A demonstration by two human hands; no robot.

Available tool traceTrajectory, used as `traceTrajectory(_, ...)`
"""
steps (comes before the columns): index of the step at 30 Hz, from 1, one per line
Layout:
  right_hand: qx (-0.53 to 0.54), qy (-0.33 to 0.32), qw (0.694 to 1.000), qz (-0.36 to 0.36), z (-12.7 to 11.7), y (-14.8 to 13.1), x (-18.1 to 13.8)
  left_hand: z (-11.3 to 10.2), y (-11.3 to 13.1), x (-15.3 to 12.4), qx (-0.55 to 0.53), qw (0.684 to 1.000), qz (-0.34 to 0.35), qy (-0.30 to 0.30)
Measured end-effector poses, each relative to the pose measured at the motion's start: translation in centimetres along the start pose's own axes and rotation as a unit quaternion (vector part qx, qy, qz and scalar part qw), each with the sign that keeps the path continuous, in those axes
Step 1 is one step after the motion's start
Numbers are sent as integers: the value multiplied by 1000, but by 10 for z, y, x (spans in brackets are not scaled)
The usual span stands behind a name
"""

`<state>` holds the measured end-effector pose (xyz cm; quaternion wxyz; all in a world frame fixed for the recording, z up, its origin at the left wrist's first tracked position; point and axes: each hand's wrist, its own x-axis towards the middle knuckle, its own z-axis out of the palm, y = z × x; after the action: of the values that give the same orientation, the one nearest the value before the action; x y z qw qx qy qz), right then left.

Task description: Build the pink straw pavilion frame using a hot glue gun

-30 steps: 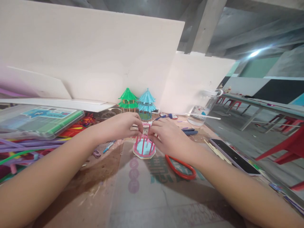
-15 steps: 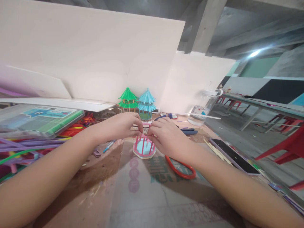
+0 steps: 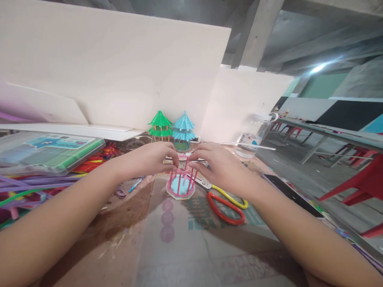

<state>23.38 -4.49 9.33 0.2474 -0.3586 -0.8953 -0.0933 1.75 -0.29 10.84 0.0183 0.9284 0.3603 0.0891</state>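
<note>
A small model [image 3: 180, 184] with a light blue octagonal base and upright pink posts stands on the brown table [image 3: 191, 247]. My left hand [image 3: 154, 158] is curled, and its fingertips pinch at the top of the posts from the left. From the right, my right hand [image 3: 216, 164] reaches in with fingers held together, its tips at the top of the posts. What the fingertips grip up there is too small to make out.
Scissors [image 3: 225, 202] with red and yellow handles lie just right of the model. Behind it stand a green pavilion model [image 3: 160, 126] and a blue one [image 3: 183, 128]. A clear jar [image 3: 253, 137], a dark phone [image 3: 289, 192], a plastic case [image 3: 50, 150] and coloured sticks [image 3: 26, 184] surround them.
My right hand has lifted and stretched out a little, uncovering the scissors' blades and yellow handle. The left hand keeps its pinch at the posts' top.
</note>
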Motion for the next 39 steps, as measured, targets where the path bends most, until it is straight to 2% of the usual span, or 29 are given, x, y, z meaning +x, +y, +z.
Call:
traceTrajectory(7,67,-45,997,-7,14,2,3,1,-4,-1,-10,1000,4,-2)
traceTrajectory(12,77,-45,996,-24,23,5,3,0,-1,0,-7,1000,-1,-10)
traceTrajectory(20,96,-52,994,-10,18,-1,5,-1,3,0,7,1000,-2,-6)
traceTrajectory(24,73,-67,995,-23,17,-3,3,-1,3,-1,1,1000,-4,-3)
traceTrajectory(30,57,-35,997,-27,19,-5,3,-1,3,0,11,1000,-6,-7)
traceTrajectory(39,31,-19,999,-32,24,-5,4,-1,3,-1,10,1000,-4,-6)
